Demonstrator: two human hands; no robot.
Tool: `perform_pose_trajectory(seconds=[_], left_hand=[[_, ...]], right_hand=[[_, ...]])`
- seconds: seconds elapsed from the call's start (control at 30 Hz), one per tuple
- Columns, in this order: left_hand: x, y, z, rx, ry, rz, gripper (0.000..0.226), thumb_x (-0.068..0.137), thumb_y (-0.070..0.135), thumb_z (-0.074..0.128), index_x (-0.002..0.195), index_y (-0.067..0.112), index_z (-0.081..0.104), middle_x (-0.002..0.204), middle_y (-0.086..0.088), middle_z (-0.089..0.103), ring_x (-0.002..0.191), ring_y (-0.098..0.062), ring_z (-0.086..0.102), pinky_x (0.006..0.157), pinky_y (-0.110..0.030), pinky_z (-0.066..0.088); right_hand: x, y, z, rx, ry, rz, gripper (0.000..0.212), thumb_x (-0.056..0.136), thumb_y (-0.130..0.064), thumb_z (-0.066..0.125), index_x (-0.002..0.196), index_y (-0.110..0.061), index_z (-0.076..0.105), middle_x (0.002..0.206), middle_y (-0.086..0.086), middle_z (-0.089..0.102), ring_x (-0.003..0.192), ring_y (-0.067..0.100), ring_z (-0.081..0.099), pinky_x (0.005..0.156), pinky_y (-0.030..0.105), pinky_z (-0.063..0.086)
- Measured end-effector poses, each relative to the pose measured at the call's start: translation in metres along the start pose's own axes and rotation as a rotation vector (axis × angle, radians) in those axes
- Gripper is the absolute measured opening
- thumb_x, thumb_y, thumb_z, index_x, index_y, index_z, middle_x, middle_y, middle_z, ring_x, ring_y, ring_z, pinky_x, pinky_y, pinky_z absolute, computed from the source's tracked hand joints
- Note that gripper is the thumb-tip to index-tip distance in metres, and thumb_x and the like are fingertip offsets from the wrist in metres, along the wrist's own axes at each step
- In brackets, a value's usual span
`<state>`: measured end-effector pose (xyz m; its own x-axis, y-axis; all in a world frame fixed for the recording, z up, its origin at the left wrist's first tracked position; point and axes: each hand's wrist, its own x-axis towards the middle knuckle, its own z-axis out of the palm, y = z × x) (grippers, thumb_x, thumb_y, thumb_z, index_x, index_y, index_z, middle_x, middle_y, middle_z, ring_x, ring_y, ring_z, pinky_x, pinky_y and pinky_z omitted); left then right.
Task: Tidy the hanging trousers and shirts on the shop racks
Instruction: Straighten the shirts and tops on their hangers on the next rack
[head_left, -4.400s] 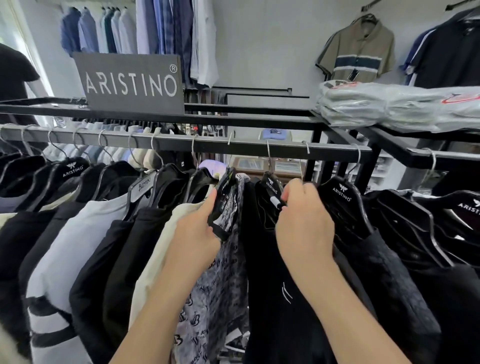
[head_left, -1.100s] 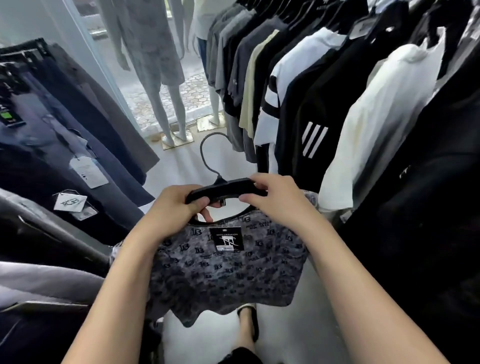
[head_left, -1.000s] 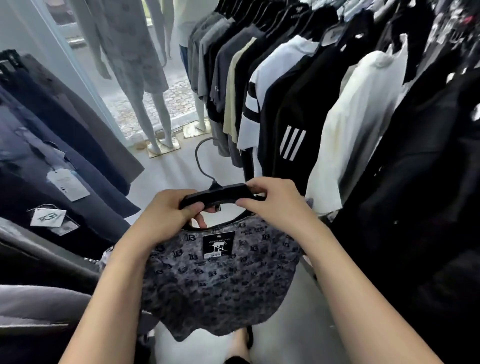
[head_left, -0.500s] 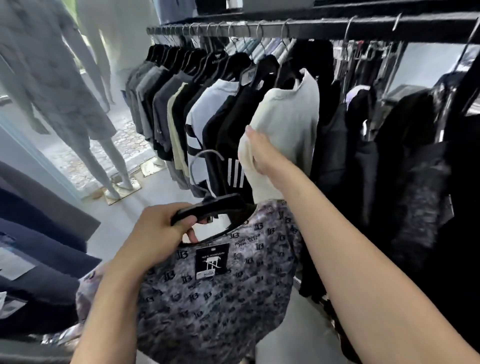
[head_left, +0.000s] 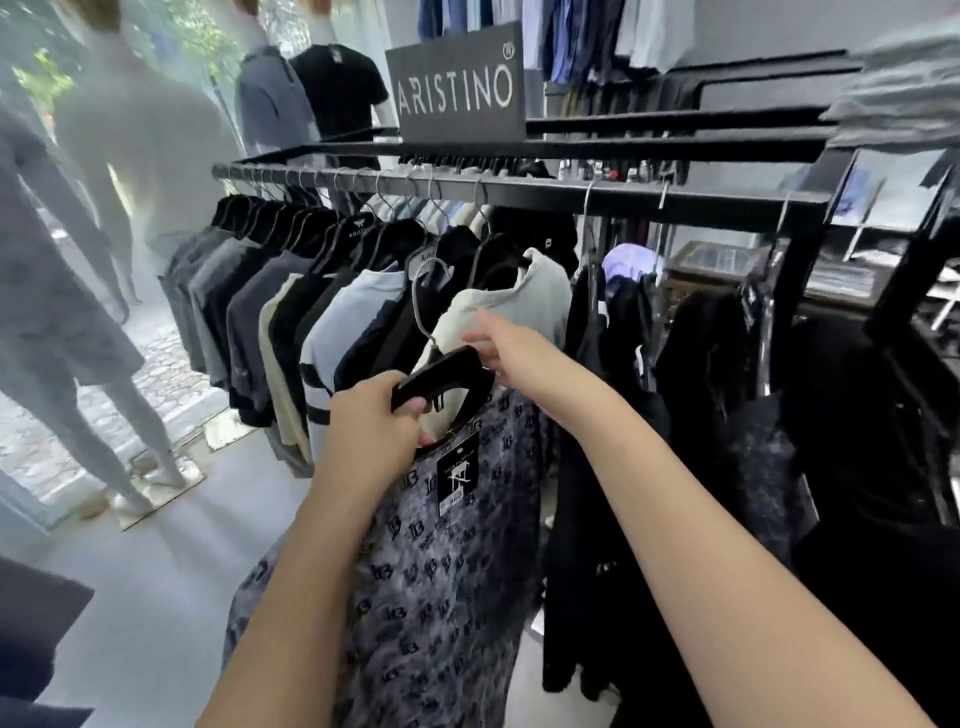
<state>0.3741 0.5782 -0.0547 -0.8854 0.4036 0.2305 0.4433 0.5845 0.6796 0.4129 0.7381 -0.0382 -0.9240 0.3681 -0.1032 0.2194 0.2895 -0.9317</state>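
Gripping a black hanger (head_left: 441, 376) with fingers curled round it, the left hand (head_left: 374, 431) holds a patterned shirt (head_left: 447, 571) below the rack rail (head_left: 623, 200), while the right hand (head_left: 514, 353), fingers together, presses a cream shirt (head_left: 540, 296).

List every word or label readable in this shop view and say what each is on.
"ARISTINO": grey sign on top of the clothes rack.
Small white print on a black hanger: too small to read.
Black tag on the patterned shirt: blurred.
Repeated logo on that shirt: unclear.
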Motion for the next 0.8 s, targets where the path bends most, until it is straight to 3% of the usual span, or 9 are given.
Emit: perform_pose_trajectory(seconds=[0.1,0.17,0.27,0.33,0.4,0.57,0.67,0.73,0.8], left_hand=[[0.028,0.024,0.006,0.01,0.034,0.054,0.007,0.089,0.007,0.058,0.086,0.011,0.063,0.066,-0.001,0.064,0.058,-0.005,0.054,0.046,-0.008,0.037],[0.048,0.039,0.011,0.003,0.046,0.073,0.008,0.087,0.005,0.057,0.085,0.009,0.063,0.066,0.0,0.06,0.058,-0.01,0.053,0.043,-0.013,0.035],[0.075,0.059,0.025,-0.031,0.057,0.119,0.011,0.085,0.004,0.055,0.09,0.001,0.064,0.082,-0.012,0.066,0.078,-0.028,0.062,0.063,-0.028,0.045],[0.09,0.069,0.034,-0.019,0.052,0.157,0.014,0.087,0.004,0.053,0.092,-0.002,0.064,0.091,-0.016,0.066,0.089,-0.032,0.061,0.066,-0.023,0.035],[0.102,0.075,0.042,-0.003,0.05,0.194,0.015,0.089,0.004,0.05,0.092,-0.003,0.063,0.095,-0.018,0.065,0.092,-0.033,0.058,0.062,-0.022,0.025],[0.129,0.083,0.063,0.017,-0.015,0.21,0.012,0.088,0.007,0.049,0.077,0.006,0.053,0.093,-0.019,0.064,0.084,-0.036,0.057,0.069,-0.029,0.036],[0.136,0.084,0.077,0.038,-0.057,0.185,0.018,0.088,0.012,0.049,0.099,0.008,0.063,0.1,-0.016,0.065,0.092,-0.038,0.062,0.074,-0.032,0.049],[0.134,0.081,0.085,0.107,-0.083,0.169,0.025,0.091,0.014,0.049,0.113,0.01,0.06,0.107,-0.014,0.065,0.1,-0.036,0.062,0.07,-0.029,0.043],[0.135,0.073,0.092,0.127,-0.072,0.219,0.022,0.092,0.016,0.048,0.11,0.008,0.059,0.102,-0.012,0.066,0.098,-0.033,0.061,0.066,-0.028,0.034]], right_hand=[[-0.001,-0.003,-0.018,-0.157,0.124,-0.095,0.05,0.098,-0.045,0.033,0.122,-0.01,0.06,0.123,0.018,0.061,0.115,0.037,0.055,0.102,0.051,0.041],[-0.005,-0.001,-0.029,-0.188,0.166,-0.096,0.045,0.1,-0.041,0.035,0.127,-0.016,0.059,0.129,0.008,0.061,0.121,0.029,0.054,0.105,0.043,0.041],[-0.009,0.002,-0.041,-0.222,0.268,-0.09,0.042,0.095,-0.042,0.048,0.133,-0.028,0.058,0.133,-0.01,0.059,0.123,0.01,0.053,0.097,0.02,0.036],[-0.008,0.003,-0.047,-0.216,0.357,-0.116,0.038,0.094,-0.037,0.054,0.13,-0.026,0.06,0.128,-0.01,0.062,0.115,0.006,0.057,0.091,0.017,0.037],[-0.009,0.005,-0.049,-0.189,0.432,-0.112,0.032,0.092,-0.033,0.057,0.122,-0.026,0.064,0.119,-0.011,0.066,0.106,0.003,0.06,0.089,0.017,0.041],[0.001,0.02,-0.04,-0.046,0.53,-0.068,0.031,0.079,-0.041,0.059,0.106,-0.031,0.069,0.105,-0.012,0.07,0.098,0.004,0.067,0.096,0.032,0.052],[0.009,0.022,-0.035,0.116,0.58,-0.083,0.015,0.085,-0.028,0.062,0.098,-0.026,0.07,0.099,-0.004,0.072,0.087,0.007,0.072,0.088,0.034,0.057],[0.012,0.021,-0.032,0.205,0.61,-0.092,0.012,0.092,-0.013,0.06,0.099,-0.016,0.069,0.098,0.003,0.073,0.086,0.011,0.073,0.085,0.033,0.059],[0.013,0.019,-0.028,0.256,0.64,-0.105,0.012,0.092,-0.008,0.058,0.098,-0.012,0.068,0.094,0.007,0.073,0.082,0.017,0.074,0.082,0.035,0.06]])
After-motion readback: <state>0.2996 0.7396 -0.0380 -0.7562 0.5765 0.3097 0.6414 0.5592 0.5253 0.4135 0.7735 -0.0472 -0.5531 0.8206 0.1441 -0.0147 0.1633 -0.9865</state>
